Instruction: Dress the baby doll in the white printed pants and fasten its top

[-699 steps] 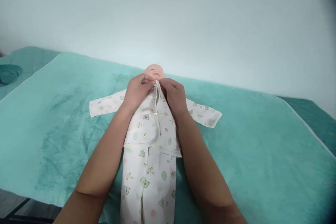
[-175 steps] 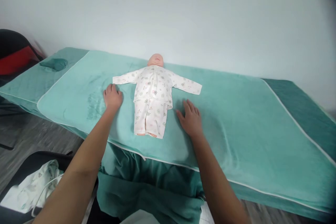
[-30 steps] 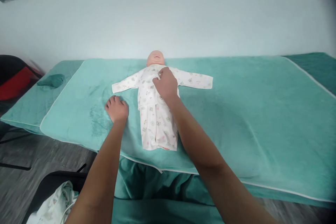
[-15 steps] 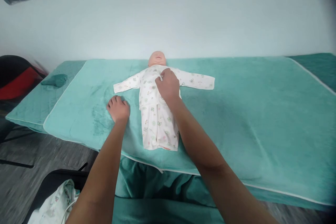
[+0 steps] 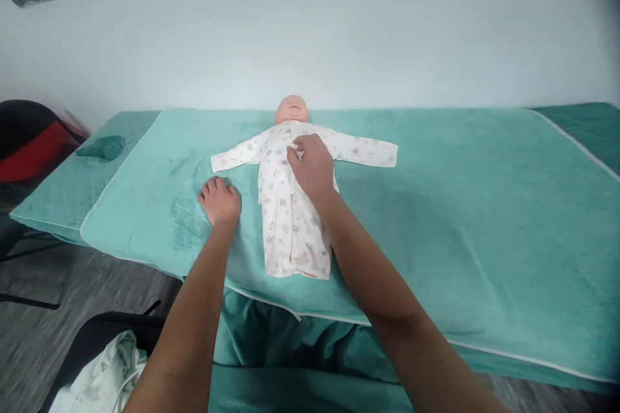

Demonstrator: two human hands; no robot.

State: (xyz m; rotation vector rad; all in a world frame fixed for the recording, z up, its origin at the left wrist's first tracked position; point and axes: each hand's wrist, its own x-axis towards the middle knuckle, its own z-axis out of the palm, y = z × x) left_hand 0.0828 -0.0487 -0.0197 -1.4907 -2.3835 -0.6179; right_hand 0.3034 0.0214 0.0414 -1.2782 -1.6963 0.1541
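Note:
A baby doll (image 5: 292,108) lies on its back, head against the wall side. It wears a white long-sleeved baby shirt (image 5: 271,161) printed with small bears, sleeves spread wide, and matching pants (image 5: 278,239). Over the shirt's chest is my right hand (image 5: 314,164), thumb and forefinger curled together in a pinch; whatever lies between the fingertips is too small to make out. My left hand (image 5: 219,200) rests on the green bed cover (image 5: 436,206) beside the doll, below the left-hand sleeve, its fingers laid down and slightly bent, with nothing held.
A small green pillow (image 5: 101,148) lies at the bed's left end. Beyond it stands a black and red chair (image 5: 36,155). On a black seat (image 5: 87,342) at lower left is a bundle of white printed cloth (image 5: 97,377). The wall (image 5: 339,26) borders the bed's far side.
My right hand has moved slightly down the shirt's chest, and its thumb and forefinger form a rounder pinch. My left hand stays in place on the cover.

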